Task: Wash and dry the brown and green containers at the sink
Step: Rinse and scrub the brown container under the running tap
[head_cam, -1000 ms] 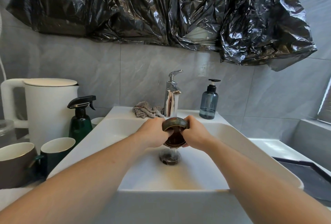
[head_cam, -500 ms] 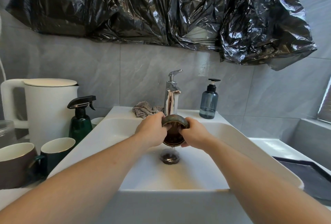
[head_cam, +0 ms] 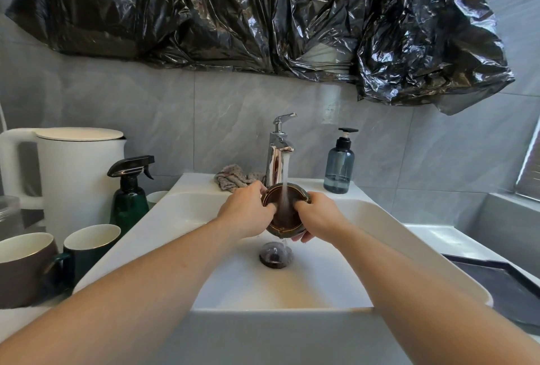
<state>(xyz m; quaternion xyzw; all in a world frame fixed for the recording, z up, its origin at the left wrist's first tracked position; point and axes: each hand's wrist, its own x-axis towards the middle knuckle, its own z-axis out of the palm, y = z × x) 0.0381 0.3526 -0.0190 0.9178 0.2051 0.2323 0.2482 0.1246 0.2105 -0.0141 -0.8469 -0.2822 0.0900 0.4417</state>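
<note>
A round brown bowl (head_cam: 285, 212) with a greenish rim, tilted toward the camera at frame centre, water streaming into it.

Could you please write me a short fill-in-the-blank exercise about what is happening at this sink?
1. Both hands hold the brown bowl under the running ____.
2. The blue soap bottle stands to the ____ of the faucet.
3. The cloth lies on the sink ledge, ____ of the faucet.

Answers: water; right; left
</note>
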